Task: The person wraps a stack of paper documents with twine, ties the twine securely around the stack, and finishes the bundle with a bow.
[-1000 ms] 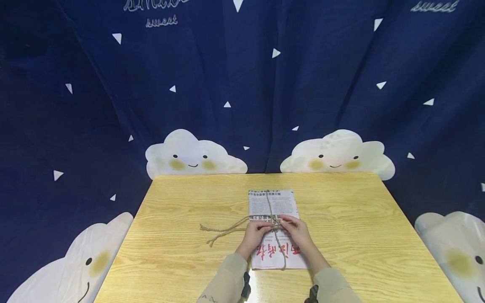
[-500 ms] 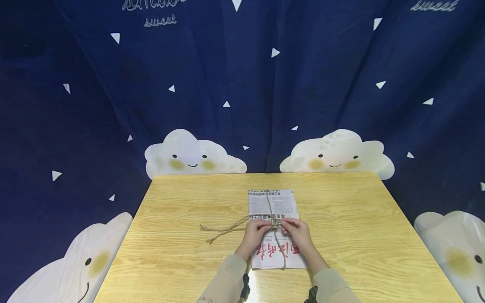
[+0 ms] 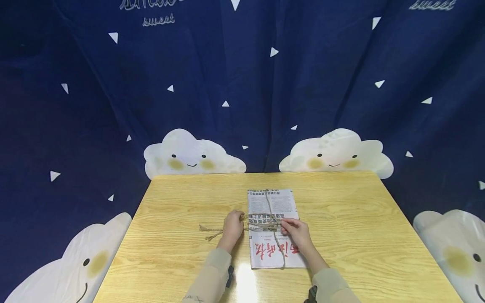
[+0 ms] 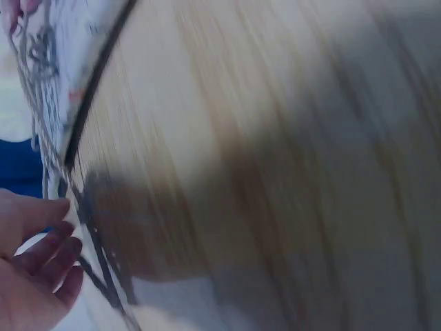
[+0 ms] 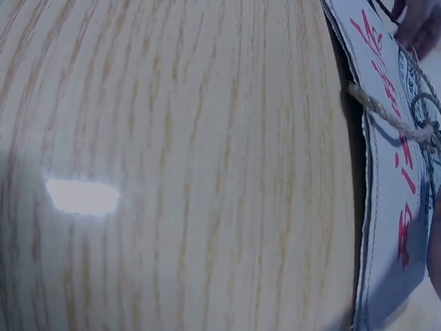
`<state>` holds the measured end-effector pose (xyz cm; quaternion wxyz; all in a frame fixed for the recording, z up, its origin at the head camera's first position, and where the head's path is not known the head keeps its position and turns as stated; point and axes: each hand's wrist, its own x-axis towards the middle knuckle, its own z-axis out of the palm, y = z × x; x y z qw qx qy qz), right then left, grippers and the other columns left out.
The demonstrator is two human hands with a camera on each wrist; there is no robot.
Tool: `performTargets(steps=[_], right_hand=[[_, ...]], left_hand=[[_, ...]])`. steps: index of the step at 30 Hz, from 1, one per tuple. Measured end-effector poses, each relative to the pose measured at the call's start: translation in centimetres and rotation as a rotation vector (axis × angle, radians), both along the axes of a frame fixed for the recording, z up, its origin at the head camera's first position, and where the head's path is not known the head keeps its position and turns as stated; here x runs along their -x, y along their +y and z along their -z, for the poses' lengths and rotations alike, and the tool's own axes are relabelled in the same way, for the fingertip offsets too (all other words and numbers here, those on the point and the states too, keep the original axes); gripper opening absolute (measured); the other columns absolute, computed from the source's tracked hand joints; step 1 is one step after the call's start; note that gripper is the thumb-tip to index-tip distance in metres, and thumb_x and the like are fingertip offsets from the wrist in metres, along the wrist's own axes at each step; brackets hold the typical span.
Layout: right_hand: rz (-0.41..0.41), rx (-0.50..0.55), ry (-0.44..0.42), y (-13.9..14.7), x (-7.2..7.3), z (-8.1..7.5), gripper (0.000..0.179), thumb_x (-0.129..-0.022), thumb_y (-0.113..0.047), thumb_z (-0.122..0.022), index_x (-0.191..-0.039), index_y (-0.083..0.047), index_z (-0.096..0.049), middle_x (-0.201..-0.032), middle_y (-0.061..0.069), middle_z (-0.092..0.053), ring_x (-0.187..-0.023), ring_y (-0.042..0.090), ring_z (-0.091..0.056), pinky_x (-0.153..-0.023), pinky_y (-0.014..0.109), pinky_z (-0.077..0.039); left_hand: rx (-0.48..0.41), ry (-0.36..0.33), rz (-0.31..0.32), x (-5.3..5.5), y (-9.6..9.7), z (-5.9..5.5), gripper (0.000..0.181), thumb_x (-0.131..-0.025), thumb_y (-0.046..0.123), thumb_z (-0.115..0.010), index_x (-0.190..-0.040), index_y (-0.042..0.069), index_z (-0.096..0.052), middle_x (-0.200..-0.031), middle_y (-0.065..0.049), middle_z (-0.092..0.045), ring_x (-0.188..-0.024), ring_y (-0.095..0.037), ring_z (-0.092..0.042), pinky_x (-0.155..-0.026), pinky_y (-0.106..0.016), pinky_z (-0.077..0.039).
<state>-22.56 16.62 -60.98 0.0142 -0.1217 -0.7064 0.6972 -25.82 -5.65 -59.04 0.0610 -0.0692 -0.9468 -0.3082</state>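
A folded newspaper stack (image 3: 282,204) lies on the table, with brown twine (image 3: 278,246) crossed over it and a knot at the middle. My right hand (image 3: 297,232) pinches a strand of the twine just right of the knot; its fingertips (image 4: 29,5) hold a loop in the left wrist view. Left of the newspaper, my left hand (image 3: 232,228) is at the twine's loose strands, fingers bent. In the left wrist view its thumb (image 4: 48,212) lies against a strand, too blurred to tell whether it grips. The knot (image 5: 426,134) shows in the right wrist view.
The two frayed twine ends (image 3: 202,228) lie on the wooden table (image 3: 182,202), left of my left hand. A dark blue curtain (image 3: 212,75) with white clouds hangs behind the table and at both sides.
My left hand has moved left from the knot to beside the newspaper's left edge. Strands left of the knot now show. The right hand has drawn slightly back from the knot, then stayed.
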Motion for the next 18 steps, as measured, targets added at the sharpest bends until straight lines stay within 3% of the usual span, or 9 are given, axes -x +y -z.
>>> performTargets(steps=[7, 18], right_hand=[[-0.003, -0.03, -0.035, -0.1, 0.0, 0.0, 0.024, -0.082, -0.005, -0.065, -0.101, 0.009, -0.063, -0.076, 0.013, -0.066, -0.061, 0.012, -0.062, -0.06, 0.023, -0.055], [-0.005, -0.037, -0.034, -0.1, -0.2, 0.1, 0.022, -0.082, -0.005, -0.065, -0.1, 0.008, -0.064, -0.077, 0.012, -0.067, -0.062, 0.012, -0.063, -0.06, 0.023, -0.055]], left_hand=[[0.09, -0.052, -0.037, 0.2, -2.2, -0.8, 0.009, -0.078, -0.002, -0.066, -0.086, 0.001, -0.069, -0.088, -0.012, -0.068, -0.08, -0.027, -0.065, -0.067, -0.034, -0.055], [0.091, 0.056, -0.016, 1.3, -3.3, -3.0, 0.013, -0.08, 0.001, -0.065, -0.092, 0.002, -0.07, -0.086, -0.01, -0.068, -0.08, -0.023, -0.066, -0.066, -0.028, -0.056]])
